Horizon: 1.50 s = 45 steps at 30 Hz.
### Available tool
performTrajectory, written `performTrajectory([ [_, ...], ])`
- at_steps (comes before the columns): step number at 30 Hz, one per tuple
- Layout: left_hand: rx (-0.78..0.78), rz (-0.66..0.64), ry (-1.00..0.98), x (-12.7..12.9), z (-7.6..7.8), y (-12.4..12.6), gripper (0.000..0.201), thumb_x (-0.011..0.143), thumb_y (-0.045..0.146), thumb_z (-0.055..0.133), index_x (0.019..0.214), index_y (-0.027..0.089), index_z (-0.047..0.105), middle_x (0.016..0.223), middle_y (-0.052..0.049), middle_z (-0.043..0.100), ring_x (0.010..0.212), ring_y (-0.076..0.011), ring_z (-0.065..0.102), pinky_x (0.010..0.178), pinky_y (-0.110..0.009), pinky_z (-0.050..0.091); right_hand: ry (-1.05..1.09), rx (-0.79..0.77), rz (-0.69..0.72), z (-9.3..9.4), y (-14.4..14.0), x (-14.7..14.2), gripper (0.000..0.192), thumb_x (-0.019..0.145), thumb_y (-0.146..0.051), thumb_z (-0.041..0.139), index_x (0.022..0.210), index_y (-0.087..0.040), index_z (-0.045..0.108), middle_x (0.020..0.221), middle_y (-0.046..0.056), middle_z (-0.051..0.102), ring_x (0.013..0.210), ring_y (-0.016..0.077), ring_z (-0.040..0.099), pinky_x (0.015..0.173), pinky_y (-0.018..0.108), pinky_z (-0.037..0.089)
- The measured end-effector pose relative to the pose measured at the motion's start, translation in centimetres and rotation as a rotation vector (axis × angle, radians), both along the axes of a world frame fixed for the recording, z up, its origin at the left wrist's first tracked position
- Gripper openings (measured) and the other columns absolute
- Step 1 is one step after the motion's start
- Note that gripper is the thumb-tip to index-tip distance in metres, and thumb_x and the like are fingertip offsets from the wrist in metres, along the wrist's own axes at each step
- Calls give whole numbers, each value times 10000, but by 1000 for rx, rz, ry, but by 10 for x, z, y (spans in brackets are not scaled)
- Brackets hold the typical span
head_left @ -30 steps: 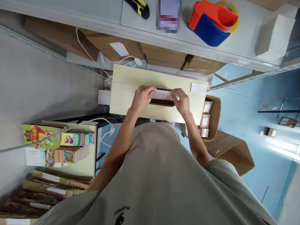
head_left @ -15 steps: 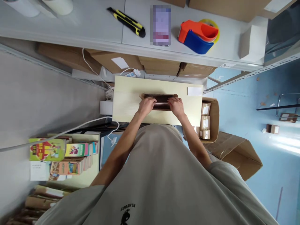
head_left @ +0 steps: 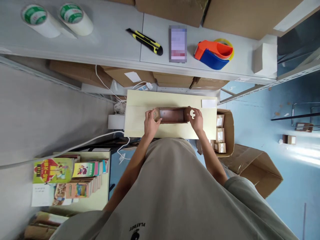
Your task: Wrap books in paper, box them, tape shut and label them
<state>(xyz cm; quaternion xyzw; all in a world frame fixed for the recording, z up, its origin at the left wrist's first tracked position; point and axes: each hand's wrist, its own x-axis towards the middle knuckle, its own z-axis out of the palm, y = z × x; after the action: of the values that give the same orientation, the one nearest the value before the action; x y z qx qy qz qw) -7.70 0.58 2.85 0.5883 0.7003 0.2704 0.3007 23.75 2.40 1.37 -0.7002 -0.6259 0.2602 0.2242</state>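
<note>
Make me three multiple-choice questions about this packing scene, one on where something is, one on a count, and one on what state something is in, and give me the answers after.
1. Where does the yellow and black utility knife lie?
A. on the grey shelf, left of the tape dispenser
B. on the pale board
C. in the open carton on the floor

2. How many tape rolls stand at the left end of the shelf?
A. one
B. two
C. four

3. How is the small brown cardboard box held?
A. by one hand only
B. by nobody, it lies alone
C. by both hands, one at each end

Answers: 1 A, the knife lies on the shelf, with the dispenser further right. 2 B, two white rolls with green printed cores stand side by side. 3 C, the left hand grips one end flap and the right hand the other, over the pale board.
</note>
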Motion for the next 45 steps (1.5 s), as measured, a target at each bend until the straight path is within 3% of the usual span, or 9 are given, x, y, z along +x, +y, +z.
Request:
performTrajectory([
  [6,34,-72,6,5,1,4,519,957,168,827,1446,266,683,1571,-166,603,1474,-379,672,1280,-526,577,-64,44,-75,0,43,-29,390,1080,-363,601,1376,-202,798,1483,207,733,1355,354,699,1123,509,639],
  [12,30,-211,-27,9,3,1,506,1002,267,826,1488,261,684,1646,-191,607,1577,-401,610,1348,-563,510,-42,-51,-70,6,67,-39,401,1095,-413,573,1301,-175,821,1437,203,775,1040,317,807,1032,492,643],
  [16,-43,-337,-77,11,-4,2,644,936,325,926,1524,248,675,1644,-187,653,1566,-404,630,1347,-558,512,1,-100,10,6,60,-41,462,1089,-525,633,1340,-167,783,1381,209,814,1178,353,815,1107,504,624],
  [21,-139,-273,-100,13,-16,5,537,985,310,872,1479,203,692,1529,-215,731,1395,-409,752,1251,-567,578,163,-119,7,6,42,-28,589,1064,-664,615,1358,-172,748,1447,237,789,1109,339,834,1030,518,675],
  [31,33,-222,-79,3,-24,-7,447,976,314,904,1390,255,745,1441,-146,732,1393,-354,728,1202,-497,632,392,-188,-9,-9,-3,15,614,963,-660,723,1408,-237,748,1402,167,831,885,270,841,863,488,732],
  [35,4,-168,-95,2,-29,-10,668,940,322,950,1538,242,665,1455,-155,735,1356,-341,759,1179,-476,640,379,-197,16,-21,-9,8,583,984,-652,712,1399,-247,771,1435,153,811,909,275,831,875,503,738],
  [40,-37,-93,-143,0,-29,-3,1239,929,375,973,1878,276,181,1450,-145,753,1260,-300,790,1073,-430,653,358,-144,-6,-17,1,3,927,957,-763,755,1705,-242,589,1485,191,749,1068,324,795,901,514,734],
  [43,-33,-166,-78,-2,-29,8,1034,935,418,974,1802,282,426,1346,-126,753,1189,-301,782,1051,-420,639,318,-120,69,-12,12,2,1142,850,-732,913,1814,-325,456,1599,182,637,1173,327,752,939,510,725],
  [45,-22,-200,-39,-2,-30,14,728,943,446,967,1586,264,680,1296,-127,738,1177,-313,770,1069,-433,629,278,-115,133,-10,18,3,1074,842,-681,952,1770,-349,527,1618,170,598,1239,335,728,993,521,710],
])
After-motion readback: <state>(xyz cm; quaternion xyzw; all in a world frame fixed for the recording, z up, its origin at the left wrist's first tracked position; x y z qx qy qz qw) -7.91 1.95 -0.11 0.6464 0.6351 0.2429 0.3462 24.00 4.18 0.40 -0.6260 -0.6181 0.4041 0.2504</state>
